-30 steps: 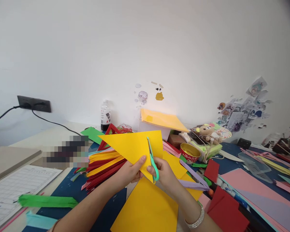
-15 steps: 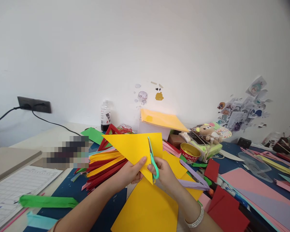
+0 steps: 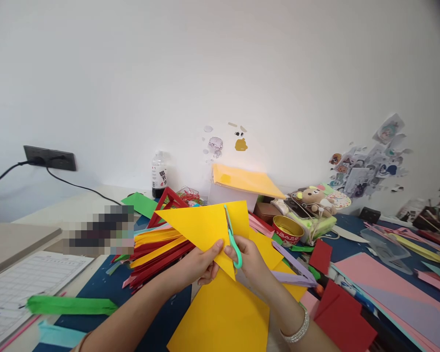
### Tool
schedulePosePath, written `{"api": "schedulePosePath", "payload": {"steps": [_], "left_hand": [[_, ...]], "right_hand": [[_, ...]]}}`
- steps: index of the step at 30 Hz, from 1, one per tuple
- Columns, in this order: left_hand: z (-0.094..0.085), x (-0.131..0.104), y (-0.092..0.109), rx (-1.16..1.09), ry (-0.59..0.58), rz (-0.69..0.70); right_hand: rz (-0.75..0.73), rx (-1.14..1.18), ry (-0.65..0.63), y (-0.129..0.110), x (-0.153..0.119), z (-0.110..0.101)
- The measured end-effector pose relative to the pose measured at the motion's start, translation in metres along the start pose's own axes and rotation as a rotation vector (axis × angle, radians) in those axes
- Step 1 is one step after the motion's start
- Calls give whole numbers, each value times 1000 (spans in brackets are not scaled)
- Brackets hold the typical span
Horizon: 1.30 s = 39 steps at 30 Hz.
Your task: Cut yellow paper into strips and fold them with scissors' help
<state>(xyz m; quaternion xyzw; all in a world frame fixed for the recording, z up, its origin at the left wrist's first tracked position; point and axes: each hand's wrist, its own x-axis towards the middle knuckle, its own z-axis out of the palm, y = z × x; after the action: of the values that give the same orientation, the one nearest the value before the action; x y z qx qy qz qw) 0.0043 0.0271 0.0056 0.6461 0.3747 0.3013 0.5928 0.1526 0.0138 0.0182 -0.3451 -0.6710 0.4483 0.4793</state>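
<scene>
Over the tabletop (image 3: 71,208), well forward of its back edge, my yellow sheet (image 3: 198,225) is up; my left hand (image 3: 206,262) pinches it, thumb on top, and my right hand (image 3: 251,259) curls round the green scissors (image 3: 232,241), blade gap unclear. Cutting, I'd judge; next calls for steady paper, blades in line.

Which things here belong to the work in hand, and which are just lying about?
In use: yellow paper, in the left fingers; scissors, in the right fingers.
Apparently just lying about: bottle, toy bear, red tin.
</scene>
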Motion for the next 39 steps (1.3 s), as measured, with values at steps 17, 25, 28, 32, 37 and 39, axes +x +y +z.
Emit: {"api": "schedulePosePath", "payload": {"steps": [17, 25, 28, 32, 37, 39], "left_hand": [[7, -6, 6, -42, -22, -31], [6, -5, 4, -61, -33, -16], [7, -2, -2, -88, -74, -20], [8, 0, -6, -117, -68, -18], [9, 1, -10, -91, -83, -42], [8, 4, -14, -76, -73, -32]], "right_hand": [[23, -14, 22, 1, 2, -2], [49, 36, 48, 4, 2, -1], [57, 75, 62, 1, 2, -1], [48, 58, 70, 1, 2, -2], [14, -55, 186, 7, 6, -8], [14, -163, 238, 9, 9, -15]]}}
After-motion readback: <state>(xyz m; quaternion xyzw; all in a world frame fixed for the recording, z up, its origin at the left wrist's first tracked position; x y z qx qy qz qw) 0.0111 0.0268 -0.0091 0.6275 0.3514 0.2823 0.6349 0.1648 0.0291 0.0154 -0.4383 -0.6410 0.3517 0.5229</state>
